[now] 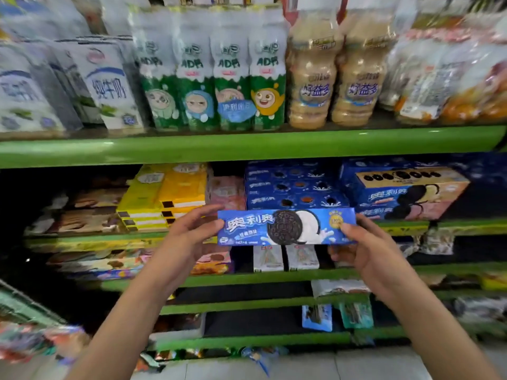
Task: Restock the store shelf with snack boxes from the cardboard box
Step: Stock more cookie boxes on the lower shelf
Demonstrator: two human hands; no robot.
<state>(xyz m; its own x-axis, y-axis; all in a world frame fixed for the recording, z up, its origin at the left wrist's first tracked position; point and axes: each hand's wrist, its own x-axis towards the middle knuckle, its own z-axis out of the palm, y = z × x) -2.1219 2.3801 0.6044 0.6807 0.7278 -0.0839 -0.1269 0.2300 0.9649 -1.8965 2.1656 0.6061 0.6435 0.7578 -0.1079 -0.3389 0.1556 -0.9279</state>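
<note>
left hand [189, 237] and right hand [367, 248] | each grip curls round an end of blue cookie box [286, 227] | shelf [247, 146] goods at 9 o'clock dark, blurred

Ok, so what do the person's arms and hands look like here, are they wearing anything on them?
Both forearms are bare right to the frame's bottom edge: no sleeves in view. The left hand and right hand have no gloves, and no rings, watch or bracelets are visible on them.
</note>
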